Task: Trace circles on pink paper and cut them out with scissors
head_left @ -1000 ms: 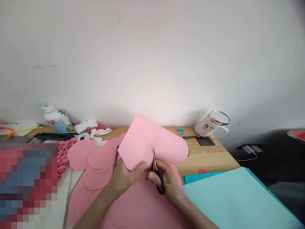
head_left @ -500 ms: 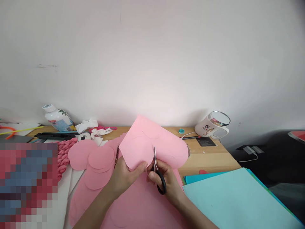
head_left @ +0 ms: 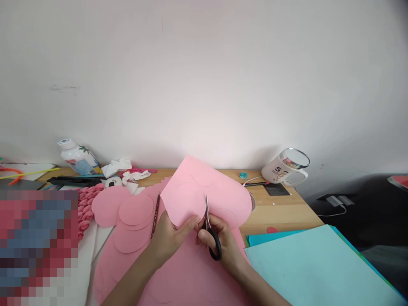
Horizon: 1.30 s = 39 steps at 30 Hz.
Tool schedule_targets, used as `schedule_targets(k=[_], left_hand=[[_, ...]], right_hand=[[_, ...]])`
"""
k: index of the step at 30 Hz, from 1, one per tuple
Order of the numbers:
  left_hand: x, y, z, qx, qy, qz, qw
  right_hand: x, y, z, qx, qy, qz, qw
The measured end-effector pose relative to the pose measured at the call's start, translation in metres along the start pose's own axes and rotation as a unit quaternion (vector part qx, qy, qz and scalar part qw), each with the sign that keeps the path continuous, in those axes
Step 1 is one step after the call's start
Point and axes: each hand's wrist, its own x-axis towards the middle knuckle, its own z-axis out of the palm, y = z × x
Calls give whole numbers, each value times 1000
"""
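Observation:
My left hand (head_left: 170, 238) pinches the lower edge of a pink paper sheet (head_left: 219, 182), thumb on top and the other fingers hidden beneath. Drawn circle outlines show on the sheet, and its right side curls over. In my right hand (head_left: 221, 240) is a pair of scissors (head_left: 215, 246) with black handles. Their blades point away from me and lie at the edge of a circle outline, against the paper. Several cut pink paper circles (head_left: 111, 206) overlap at the left. More pink paper (head_left: 191, 272) lies below my hands.
A patterned pencil (head_left: 155, 216) lies left of the sheet. Blue paper sheets (head_left: 318, 263) are stacked at the right. A white mug (head_left: 282, 168) stands near the wall. At the back left are a white bottle (head_left: 78, 157), crumpled tissue (head_left: 116, 167) and a black cutter (head_left: 75, 181).
The hands, scissors and sheet keep almost the same places. The whole view has shifted very slightly, and a little more of the pencil shows beside my left hand.

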Motion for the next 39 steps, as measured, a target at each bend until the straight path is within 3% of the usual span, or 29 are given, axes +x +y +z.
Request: schedule_targets(k=[12,39], left_hand=[[0,-1,2,-4,-4,-12,1000],[0,7,-2,-22,-23,-9,999]], right_hand=[[3,2,-6,45,-11,-1,999],[2,-5,-5,-7,-6,23,1000]])
